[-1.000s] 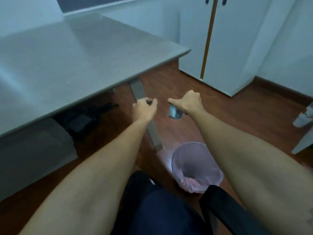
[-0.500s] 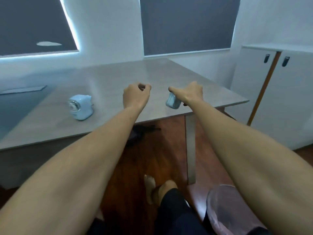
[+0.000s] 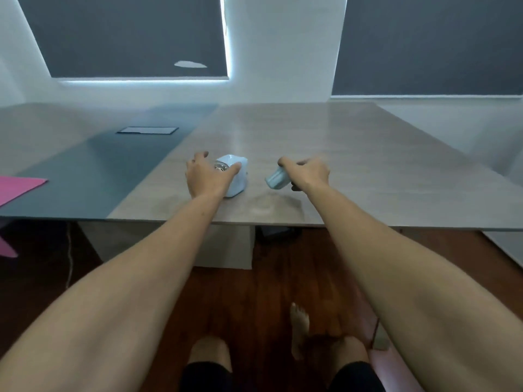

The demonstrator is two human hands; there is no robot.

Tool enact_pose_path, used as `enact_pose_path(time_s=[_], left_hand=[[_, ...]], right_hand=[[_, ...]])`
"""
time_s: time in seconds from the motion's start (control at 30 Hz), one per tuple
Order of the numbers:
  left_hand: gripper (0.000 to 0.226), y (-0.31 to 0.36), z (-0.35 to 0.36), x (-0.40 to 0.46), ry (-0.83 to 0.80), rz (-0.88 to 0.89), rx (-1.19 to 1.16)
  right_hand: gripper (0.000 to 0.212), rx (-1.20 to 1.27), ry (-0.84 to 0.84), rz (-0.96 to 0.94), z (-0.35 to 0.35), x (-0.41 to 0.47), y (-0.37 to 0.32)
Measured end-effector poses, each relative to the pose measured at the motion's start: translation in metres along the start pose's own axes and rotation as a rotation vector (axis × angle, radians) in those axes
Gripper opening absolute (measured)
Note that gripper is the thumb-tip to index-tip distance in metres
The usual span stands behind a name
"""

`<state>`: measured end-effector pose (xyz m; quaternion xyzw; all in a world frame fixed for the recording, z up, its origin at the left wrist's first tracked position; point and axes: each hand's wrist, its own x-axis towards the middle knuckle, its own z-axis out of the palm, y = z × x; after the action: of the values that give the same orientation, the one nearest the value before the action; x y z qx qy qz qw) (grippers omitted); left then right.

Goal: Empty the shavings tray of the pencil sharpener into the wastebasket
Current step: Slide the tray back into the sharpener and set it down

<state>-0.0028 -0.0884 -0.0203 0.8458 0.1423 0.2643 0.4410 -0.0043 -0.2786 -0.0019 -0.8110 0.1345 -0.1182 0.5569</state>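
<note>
Table: sharpener, tray in right hand

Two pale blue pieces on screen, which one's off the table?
The shavings tray, held tilted in the right hand above the desk. The pencil sharpener body stands on it, under the left hand.

The pencil sharpener looks like smooth, glossy pale-blue plastic, with a shiny metallic part on its left face. The shavings tray to its right seems translucent, ribbed plastic, though blur makes that uncertain. The table has a pale wood-grain top with a soft sheen; its left part is a darker, matt grey. The floor nearer is polished reddish-brown wood.
</note>
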Motion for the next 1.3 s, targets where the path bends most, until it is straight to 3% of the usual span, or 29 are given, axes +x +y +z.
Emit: enact_pose_path(time_s=[0.17, 0.33, 0.43, 0.53, 0.73, 1.07, 1.2, 1.3], left_hand=[[0.091, -0.029, 0.012, 0.021, -0.135, -0.086, -0.09], [0.07, -0.033, 0.018, 0.035, -0.182, -0.085, -0.179], [0.066, -0.039, 0.015, 0.042, -0.259, -0.169, -0.385], [0.049, -0.038, 0.007, 0.042, -0.381, -0.185, -0.561], [0.033, -0.028, -0.006, 0.037, -0.487, -0.216, -0.67], [0.049, -0.004, -0.008, 0.023, -0.526, -0.23, -0.744], [0.069, -0.002, -0.014, 0.019, -0.474, -0.225, -0.719], [0.062, -0.001, -0.016, 0.016, -0.379, -0.2, -0.645]], right_hand=[[0.04, 0.071, -0.073, 0.021, 0.037, 0.017, 0.006], [0.03, 0.132, -0.115, 0.034, 0.053, 0.033, 0.012], [0.024, 0.224, -0.151, 0.054, 0.055, 0.04, 0.013], [0.026, 0.378, -0.249, 0.081, 0.052, 0.04, 0.011], [0.017, 0.64, -0.455, 0.147, 0.038, 0.03, 0.007], [0.029, 0.635, -0.59, 0.158, 0.034, 0.018, 0.006], [0.038, 0.557, -0.607, 0.171, 0.034, 0.016, 0.005], [0.05, 0.422, -0.576, 0.119, 0.037, 0.013, 0.001]])
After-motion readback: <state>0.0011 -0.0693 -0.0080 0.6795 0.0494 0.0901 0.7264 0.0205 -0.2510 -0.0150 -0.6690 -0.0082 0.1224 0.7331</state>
